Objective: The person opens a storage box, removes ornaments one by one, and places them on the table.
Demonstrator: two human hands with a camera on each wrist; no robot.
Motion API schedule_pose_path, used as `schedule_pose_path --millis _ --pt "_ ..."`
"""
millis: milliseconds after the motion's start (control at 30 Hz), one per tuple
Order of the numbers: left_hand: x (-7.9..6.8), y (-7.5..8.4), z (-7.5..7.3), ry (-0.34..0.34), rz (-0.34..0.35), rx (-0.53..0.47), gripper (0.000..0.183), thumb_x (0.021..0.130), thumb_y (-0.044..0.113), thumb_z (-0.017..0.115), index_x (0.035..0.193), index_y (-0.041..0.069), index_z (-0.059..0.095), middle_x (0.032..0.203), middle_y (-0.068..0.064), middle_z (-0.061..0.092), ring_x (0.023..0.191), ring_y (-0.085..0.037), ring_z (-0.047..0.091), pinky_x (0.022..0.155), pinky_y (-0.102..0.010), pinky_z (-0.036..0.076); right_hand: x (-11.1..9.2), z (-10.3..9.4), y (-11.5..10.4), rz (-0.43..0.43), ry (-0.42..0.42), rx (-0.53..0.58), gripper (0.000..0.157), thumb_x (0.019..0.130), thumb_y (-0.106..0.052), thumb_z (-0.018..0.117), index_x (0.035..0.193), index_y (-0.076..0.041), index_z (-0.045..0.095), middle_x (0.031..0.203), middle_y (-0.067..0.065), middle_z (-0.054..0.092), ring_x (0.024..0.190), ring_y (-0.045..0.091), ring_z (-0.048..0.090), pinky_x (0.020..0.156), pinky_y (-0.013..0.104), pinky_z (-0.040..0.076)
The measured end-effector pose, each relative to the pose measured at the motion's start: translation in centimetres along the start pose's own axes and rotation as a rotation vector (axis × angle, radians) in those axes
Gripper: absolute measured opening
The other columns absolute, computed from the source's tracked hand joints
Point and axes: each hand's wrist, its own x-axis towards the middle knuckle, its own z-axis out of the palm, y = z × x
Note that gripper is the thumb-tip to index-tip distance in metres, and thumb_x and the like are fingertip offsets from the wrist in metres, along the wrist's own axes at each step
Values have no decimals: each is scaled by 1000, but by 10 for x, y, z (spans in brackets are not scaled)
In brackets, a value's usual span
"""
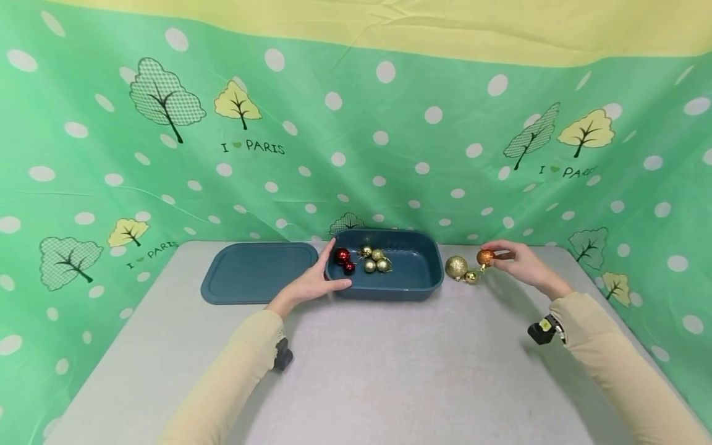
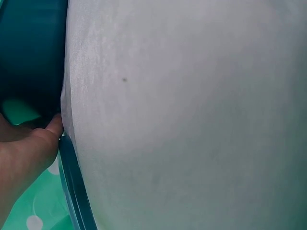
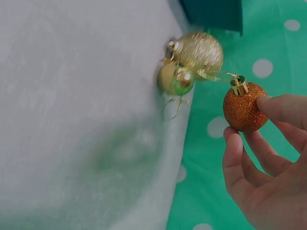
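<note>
In the head view my left hand (image 1: 308, 285) rests against the left end of a blue rectangular container (image 1: 414, 289), its fingers straight along the side and thumb at the front wall. Inside sit red baubles (image 1: 342, 255) and several small gold baubles (image 1: 369, 266), grouped toward the left. Over on the right, my right hand (image 1: 520, 262) pinches an orange glitter bauble (image 3: 244, 108) with a gold cap between thumb and fingertips. Close to it, a large gold glitter bauble (image 1: 457, 266) and a smaller shiny gold bauble (image 3: 175, 79) lie on the table beside the container's right end.
A flat blue lid (image 1: 258, 272) lies on the grey-white table (image 1: 389, 364), left of the container. A green curtain (image 1: 356, 154) with white dots and tree prints hangs behind and along both sides. Small dark cameras (image 1: 541, 332) are strapped at the wrists.
</note>
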Motion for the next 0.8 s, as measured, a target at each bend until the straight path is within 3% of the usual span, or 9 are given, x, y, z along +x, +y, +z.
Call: schedule_pose_path --millis 200,400,633,700,800 --pt "1 -5 1 8 -6 4 108 86 44 72 154 36 -11 161 -9 -4 138 -46 21 106 -58 27 -1 -3 12 40 -4 -12 40 94 3 56 132 13 48 129 36 47 108 51 54 81 25 49" --pt "1 -5 0 12 -14 5 107 86 45 72 153 40 -11 161 -9 -4 137 -47 25 105 -57 29 4 2 23 35 -6 -42 41 91 7 56 131 14 49 132 37 44 106 51 54 86 41 50" --pt "2 -4 1 2 -13 19 106 86 45 71 154 37 -11 161 -12 -3 136 -48 26 105 -58 29 8 11 37 -6 9 -74 39 86 15 55 125 18 52 124 38 50 104 51 55 80 17 47" --pt "2 -4 1 2 -11 18 106 86 44 71 154 37 -10 161 -12 -3 136 -47 25 105 -58 29 9 14 39 -18 13 -69 39 85 16 55 124 18 53 123 38 51 105 51 55 80 16 46" --pt "2 -5 0 6 -11 20 106 87 44 71 154 37 -10 161 -12 -2 136 -47 25 104 -58 29 11 17 41 -32 10 -71 39 84 16 56 123 18 53 121 38 52 105 51 55 83 24 50"
